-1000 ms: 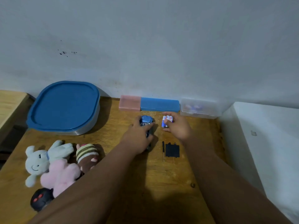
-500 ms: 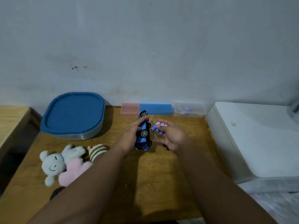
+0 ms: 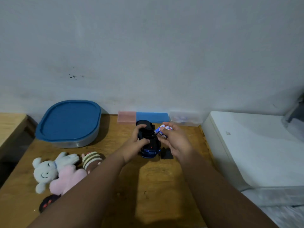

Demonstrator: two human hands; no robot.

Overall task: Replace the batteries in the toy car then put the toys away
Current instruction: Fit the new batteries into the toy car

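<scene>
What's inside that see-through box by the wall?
The clear box at the back of the table holds something pale with bluish and whitish blobs, too blurred to name. Its frosted walls hide the rest.

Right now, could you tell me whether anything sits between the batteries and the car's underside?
Nothing visible does. The right hand holds the batteries right beside the upturned car, which the left hand grips; the cover lies on the table.

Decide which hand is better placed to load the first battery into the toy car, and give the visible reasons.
The right hand. It already holds the batteries right beside the toy car, which the left hand grips with its dark underside turned up. The left hand is occupied steadying the car.
</scene>
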